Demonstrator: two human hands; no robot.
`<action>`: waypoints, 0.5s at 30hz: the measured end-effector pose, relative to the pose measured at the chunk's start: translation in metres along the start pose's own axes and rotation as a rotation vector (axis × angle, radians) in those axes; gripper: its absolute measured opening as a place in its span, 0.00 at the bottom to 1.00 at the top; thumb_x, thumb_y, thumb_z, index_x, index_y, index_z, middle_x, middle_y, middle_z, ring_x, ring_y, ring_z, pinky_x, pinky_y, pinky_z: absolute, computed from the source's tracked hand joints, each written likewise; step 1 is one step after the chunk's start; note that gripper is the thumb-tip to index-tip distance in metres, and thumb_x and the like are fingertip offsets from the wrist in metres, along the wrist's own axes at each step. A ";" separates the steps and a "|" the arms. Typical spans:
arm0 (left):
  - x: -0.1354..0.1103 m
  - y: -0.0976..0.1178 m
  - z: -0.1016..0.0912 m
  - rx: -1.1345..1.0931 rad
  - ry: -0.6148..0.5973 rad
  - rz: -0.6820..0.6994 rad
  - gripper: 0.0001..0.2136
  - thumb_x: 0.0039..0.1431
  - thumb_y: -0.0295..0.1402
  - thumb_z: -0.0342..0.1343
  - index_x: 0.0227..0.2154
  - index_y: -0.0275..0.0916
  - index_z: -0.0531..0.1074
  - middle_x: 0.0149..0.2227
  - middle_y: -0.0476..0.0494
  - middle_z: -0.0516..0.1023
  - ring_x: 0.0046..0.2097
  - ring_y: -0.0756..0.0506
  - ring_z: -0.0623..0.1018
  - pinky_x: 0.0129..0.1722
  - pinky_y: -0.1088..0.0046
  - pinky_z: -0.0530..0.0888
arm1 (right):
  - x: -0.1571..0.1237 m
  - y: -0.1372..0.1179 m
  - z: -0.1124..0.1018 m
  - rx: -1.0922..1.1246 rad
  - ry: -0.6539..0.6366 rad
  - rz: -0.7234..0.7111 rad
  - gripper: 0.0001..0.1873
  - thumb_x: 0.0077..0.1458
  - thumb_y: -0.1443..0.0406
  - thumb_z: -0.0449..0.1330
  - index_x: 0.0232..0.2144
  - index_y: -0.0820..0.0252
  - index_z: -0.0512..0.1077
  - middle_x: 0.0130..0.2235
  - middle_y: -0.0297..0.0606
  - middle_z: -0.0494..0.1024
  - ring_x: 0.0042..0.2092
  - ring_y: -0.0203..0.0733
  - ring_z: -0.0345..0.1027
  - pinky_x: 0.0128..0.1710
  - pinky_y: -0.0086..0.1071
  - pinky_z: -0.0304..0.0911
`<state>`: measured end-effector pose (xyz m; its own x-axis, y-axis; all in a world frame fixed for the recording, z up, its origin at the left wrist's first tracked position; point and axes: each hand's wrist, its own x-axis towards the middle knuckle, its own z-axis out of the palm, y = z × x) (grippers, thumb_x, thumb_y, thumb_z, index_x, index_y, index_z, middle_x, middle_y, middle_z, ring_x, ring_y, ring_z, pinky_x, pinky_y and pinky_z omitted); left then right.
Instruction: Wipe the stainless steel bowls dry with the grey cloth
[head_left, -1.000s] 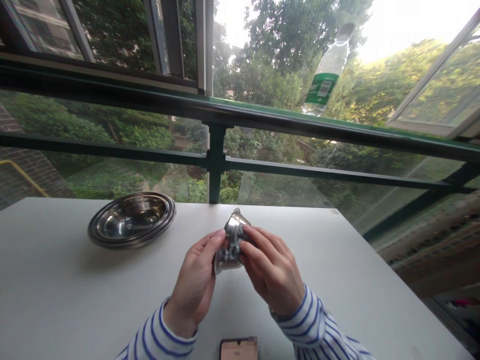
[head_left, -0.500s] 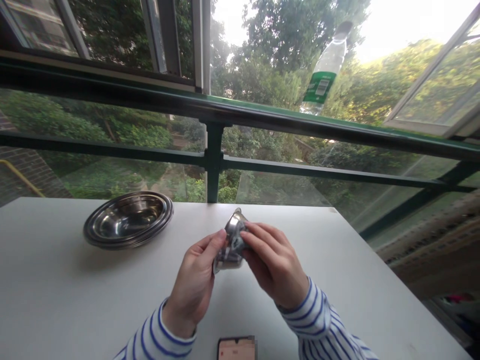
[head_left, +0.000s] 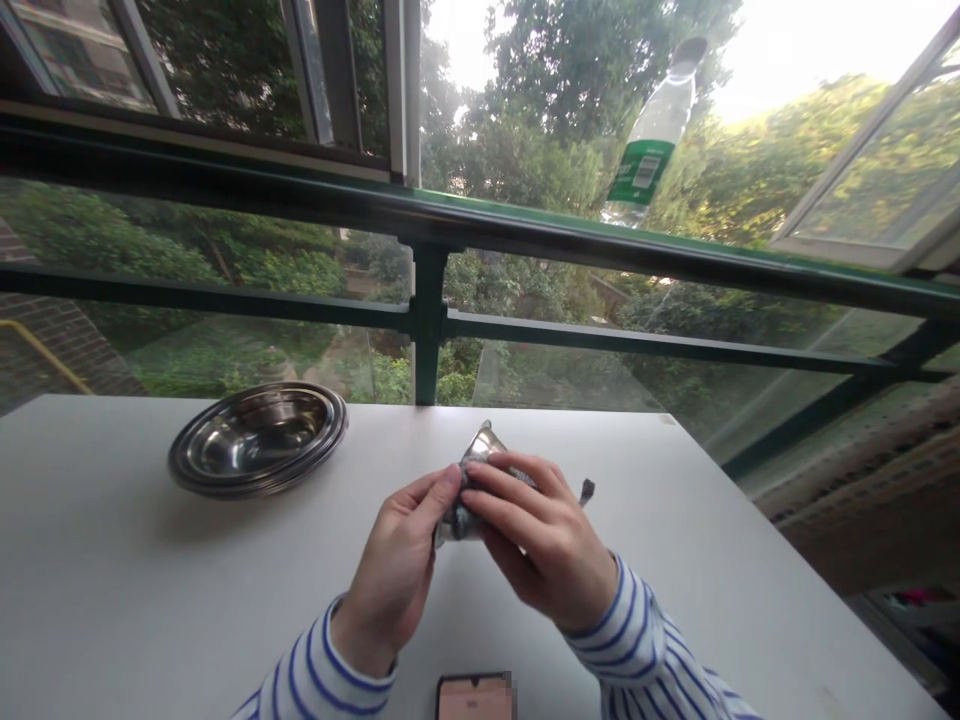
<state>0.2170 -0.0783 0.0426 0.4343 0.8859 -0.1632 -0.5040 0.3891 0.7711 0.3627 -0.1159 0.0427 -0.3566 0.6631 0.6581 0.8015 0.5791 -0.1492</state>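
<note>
A small shiny metal bowl (head_left: 480, 445) is tilted up on its side above the white table (head_left: 187, 610). My left hand (head_left: 397, 560) grips its rim, with the thumb on the near side. My right hand (head_left: 547, 530) is closed over a grey cloth (head_left: 525, 475) and presses it against the bowl's outer wall. One end of the cloth sticks out beyond the back of this hand. The fingers cover much of the bowl.
A stack of wider metal bowls (head_left: 259, 440) stands at the left of the table. Near the front edge lies a phone (head_left: 474, 700). A green railing (head_left: 300, 205) runs behind the table, and a clear bottle with a green label (head_left: 641, 170) stands on it.
My right hand has shifted slightly left across the bowl, spreading its fingers over more of the wall. A cloth end now shows behind it. My left hand and the bowl moved slightly right.
</note>
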 end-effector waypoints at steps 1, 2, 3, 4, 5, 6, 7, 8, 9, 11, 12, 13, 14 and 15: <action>0.000 0.000 0.000 0.005 -0.009 -0.001 0.09 0.52 0.33 0.56 0.34 0.36 0.77 0.31 0.44 0.79 0.34 0.48 0.75 0.34 0.74 0.69 | 0.000 -0.001 0.000 -0.010 -0.012 -0.012 0.15 0.55 0.69 0.53 0.46 0.58 0.67 0.50 0.40 0.71 0.53 0.47 0.58 0.49 0.44 0.59; 0.000 -0.001 0.000 0.016 -0.018 -0.002 0.10 0.52 0.34 0.56 0.35 0.36 0.77 0.31 0.44 0.79 0.34 0.48 0.75 0.35 0.73 0.69 | 0.001 0.000 -0.001 -0.023 -0.001 0.002 0.15 0.55 0.69 0.53 0.46 0.59 0.67 0.50 0.40 0.71 0.52 0.47 0.59 0.49 0.44 0.59; 0.000 -0.002 0.000 0.032 -0.027 -0.006 0.10 0.52 0.34 0.56 0.35 0.35 0.77 0.31 0.44 0.79 0.34 0.47 0.75 0.35 0.72 0.69 | 0.001 0.000 -0.001 -0.035 0.025 0.035 0.15 0.55 0.69 0.53 0.46 0.59 0.67 0.50 0.41 0.71 0.51 0.47 0.60 0.48 0.44 0.59; -0.001 -0.002 0.000 0.050 -0.034 -0.011 0.10 0.52 0.34 0.56 0.35 0.35 0.77 0.31 0.43 0.79 0.35 0.47 0.75 0.36 0.72 0.69 | 0.001 0.002 -0.002 -0.044 0.053 0.073 0.14 0.56 0.69 0.52 0.46 0.60 0.67 0.49 0.42 0.71 0.50 0.46 0.61 0.48 0.44 0.59; -0.001 -0.003 0.000 0.067 -0.040 -0.018 0.11 0.52 0.34 0.56 0.35 0.35 0.77 0.31 0.43 0.79 0.35 0.47 0.75 0.37 0.72 0.69 | 0.000 0.003 -0.003 -0.048 0.069 0.104 0.14 0.56 0.69 0.52 0.46 0.61 0.66 0.49 0.42 0.71 0.49 0.46 0.61 0.47 0.43 0.60; -0.001 -0.003 0.001 0.079 -0.043 -0.024 0.11 0.52 0.34 0.56 0.35 0.35 0.77 0.31 0.43 0.79 0.35 0.47 0.75 0.37 0.72 0.69 | 0.000 0.004 -0.003 -0.047 0.072 0.117 0.14 0.56 0.69 0.52 0.46 0.61 0.66 0.49 0.43 0.71 0.49 0.46 0.62 0.47 0.43 0.60; -0.001 -0.004 0.001 0.083 -0.046 -0.030 0.11 0.53 0.34 0.56 0.35 0.34 0.77 0.31 0.43 0.79 0.35 0.47 0.75 0.37 0.72 0.69 | 0.000 0.004 -0.004 -0.041 0.056 0.110 0.14 0.56 0.69 0.52 0.46 0.61 0.66 0.48 0.43 0.71 0.49 0.46 0.61 0.47 0.43 0.60; -0.001 -0.004 0.001 0.080 -0.045 -0.032 0.11 0.53 0.34 0.55 0.36 0.35 0.77 0.31 0.43 0.79 0.36 0.47 0.75 0.38 0.71 0.69 | 0.000 0.003 -0.005 -0.030 0.026 0.083 0.15 0.55 0.69 0.52 0.46 0.61 0.66 0.49 0.42 0.71 0.49 0.46 0.61 0.47 0.43 0.60; 0.000 -0.004 0.000 0.073 -0.044 -0.031 0.11 0.53 0.34 0.55 0.36 0.35 0.77 0.32 0.43 0.79 0.36 0.47 0.75 0.38 0.71 0.69 | 0.000 0.001 -0.005 -0.019 -0.010 0.047 0.15 0.55 0.69 0.53 0.46 0.61 0.66 0.49 0.41 0.71 0.50 0.46 0.60 0.47 0.43 0.60; 0.001 -0.003 0.000 0.058 -0.038 -0.022 0.11 0.53 0.34 0.55 0.36 0.35 0.77 0.32 0.43 0.79 0.36 0.47 0.75 0.37 0.71 0.69 | 0.001 -0.002 -0.005 -0.009 -0.058 -0.012 0.15 0.54 0.69 0.53 0.45 0.60 0.67 0.50 0.39 0.70 0.51 0.47 0.59 0.48 0.43 0.59; 0.001 -0.002 -0.001 0.057 -0.036 -0.015 0.11 0.53 0.34 0.55 0.36 0.35 0.77 0.32 0.43 0.79 0.36 0.46 0.75 0.37 0.71 0.69 | 0.001 -0.003 -0.005 -0.014 -0.059 -0.016 0.15 0.54 0.69 0.53 0.45 0.59 0.67 0.50 0.39 0.70 0.51 0.47 0.59 0.48 0.43 0.59; 0.001 -0.002 -0.001 0.062 -0.038 -0.013 0.11 0.53 0.35 0.55 0.35 0.35 0.77 0.32 0.42 0.79 0.36 0.46 0.75 0.37 0.70 0.69 | 0.001 -0.002 -0.004 -0.028 -0.040 0.002 0.15 0.55 0.69 0.53 0.45 0.59 0.67 0.50 0.40 0.70 0.51 0.47 0.59 0.48 0.43 0.59; 0.001 -0.002 -0.001 0.073 -0.040 -0.014 0.11 0.52 0.35 0.56 0.35 0.34 0.77 0.32 0.42 0.79 0.36 0.45 0.75 0.38 0.69 0.69 | 0.001 -0.001 -0.003 -0.046 -0.003 0.040 0.15 0.55 0.68 0.52 0.46 0.60 0.67 0.49 0.41 0.71 0.50 0.47 0.60 0.48 0.43 0.60; 0.000 -0.002 0.000 0.088 -0.043 -0.017 0.11 0.52 0.35 0.56 0.35 0.34 0.77 0.32 0.41 0.79 0.36 0.45 0.75 0.38 0.69 0.69 | 0.001 0.002 -0.002 -0.063 0.039 0.090 0.15 0.56 0.68 0.52 0.46 0.60 0.66 0.49 0.42 0.71 0.49 0.47 0.61 0.47 0.43 0.60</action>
<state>0.2182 -0.0791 0.0405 0.4750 0.8668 -0.1518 -0.4297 0.3790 0.8196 0.3651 -0.1153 0.0447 -0.2641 0.6914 0.6725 0.8582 0.4866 -0.1633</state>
